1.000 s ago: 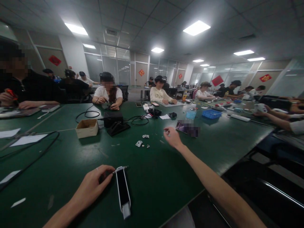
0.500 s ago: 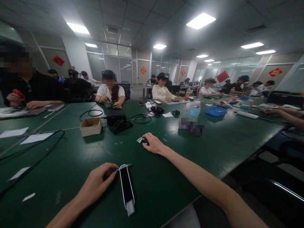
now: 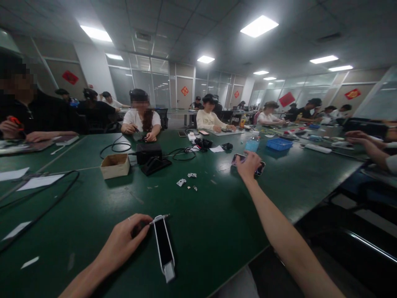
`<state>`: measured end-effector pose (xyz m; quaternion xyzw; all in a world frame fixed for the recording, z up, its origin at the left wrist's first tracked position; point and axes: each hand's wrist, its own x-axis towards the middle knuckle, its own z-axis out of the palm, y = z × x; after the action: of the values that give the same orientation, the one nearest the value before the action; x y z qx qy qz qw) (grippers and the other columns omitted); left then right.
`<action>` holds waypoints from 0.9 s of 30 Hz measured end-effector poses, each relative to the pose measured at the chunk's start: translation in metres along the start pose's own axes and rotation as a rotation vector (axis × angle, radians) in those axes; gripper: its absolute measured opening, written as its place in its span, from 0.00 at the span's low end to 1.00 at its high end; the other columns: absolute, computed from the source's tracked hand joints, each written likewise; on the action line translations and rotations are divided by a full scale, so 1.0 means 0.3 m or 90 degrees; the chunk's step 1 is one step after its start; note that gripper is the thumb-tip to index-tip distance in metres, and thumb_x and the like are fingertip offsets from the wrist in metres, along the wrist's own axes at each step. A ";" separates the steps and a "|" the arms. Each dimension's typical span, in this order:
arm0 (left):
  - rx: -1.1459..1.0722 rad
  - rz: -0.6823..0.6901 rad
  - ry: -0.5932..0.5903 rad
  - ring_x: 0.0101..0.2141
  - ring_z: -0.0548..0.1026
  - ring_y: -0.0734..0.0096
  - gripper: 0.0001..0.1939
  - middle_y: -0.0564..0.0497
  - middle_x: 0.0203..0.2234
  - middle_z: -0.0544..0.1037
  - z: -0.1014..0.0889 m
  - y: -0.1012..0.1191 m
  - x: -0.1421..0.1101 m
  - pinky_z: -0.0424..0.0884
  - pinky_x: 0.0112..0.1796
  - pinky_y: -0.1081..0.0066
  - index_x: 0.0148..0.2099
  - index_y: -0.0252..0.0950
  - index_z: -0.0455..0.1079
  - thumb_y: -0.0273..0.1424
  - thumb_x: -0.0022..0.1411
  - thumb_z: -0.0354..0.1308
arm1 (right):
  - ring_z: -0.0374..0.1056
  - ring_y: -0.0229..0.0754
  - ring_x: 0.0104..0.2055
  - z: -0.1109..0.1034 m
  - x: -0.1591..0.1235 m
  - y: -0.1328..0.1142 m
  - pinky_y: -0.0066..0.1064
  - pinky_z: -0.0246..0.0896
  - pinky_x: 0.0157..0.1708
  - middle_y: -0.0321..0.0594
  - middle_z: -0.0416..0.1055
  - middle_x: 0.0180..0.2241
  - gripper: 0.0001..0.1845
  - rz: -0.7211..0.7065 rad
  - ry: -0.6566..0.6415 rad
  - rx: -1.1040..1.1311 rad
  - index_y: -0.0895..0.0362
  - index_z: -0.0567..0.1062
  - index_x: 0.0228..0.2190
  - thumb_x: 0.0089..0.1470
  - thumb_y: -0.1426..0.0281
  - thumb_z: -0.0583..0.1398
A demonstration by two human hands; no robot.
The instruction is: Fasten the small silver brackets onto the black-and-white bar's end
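My left hand (image 3: 128,231) rests on the table with thumb and fingers pinched on a thin metal rod (image 3: 167,215). That rod crosses the top of a long, narrow white-framed piece (image 3: 163,244) with a dark middle and a pale block at its near end; its exact kind is unclear. Farther right, my right hand (image 3: 249,163) is over a phone (image 3: 261,169), fingers apart across it and partly covering it. Whether the fingertips press on it I cannot tell. Between the hands and farther back lie several small metal parts (image 3: 181,182).
On the green table (image 3: 217,231) stand an open cardboard box (image 3: 114,167), a black device (image 3: 149,154) with cables, a bottle of blue liquid (image 3: 252,144) and a blue basket (image 3: 279,144). Co-workers sit across and to the sides. The table edge runs along the right.
My right hand went from near the phone left to the small metal parts, then back right onto the phone. The metal parts remain on the table. My left hand keeps its pinch.
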<state>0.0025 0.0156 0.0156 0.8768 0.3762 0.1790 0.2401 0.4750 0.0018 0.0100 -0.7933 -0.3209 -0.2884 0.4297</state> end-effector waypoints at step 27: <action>0.005 -0.011 0.042 0.30 0.71 0.70 0.10 0.50 0.32 0.75 0.024 0.005 -0.025 0.67 0.33 0.72 0.41 0.37 0.72 0.29 0.58 0.51 | 0.27 0.59 0.65 0.056 0.027 0.280 0.53 0.20 0.54 0.62 0.42 0.58 0.47 0.302 0.014 0.091 0.45 0.57 0.58 0.32 0.49 0.52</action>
<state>0.0020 0.0069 0.0095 0.8681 0.3919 0.2046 0.2256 0.5468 -0.0173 -0.0337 -0.8108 -0.1405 -0.1642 0.5439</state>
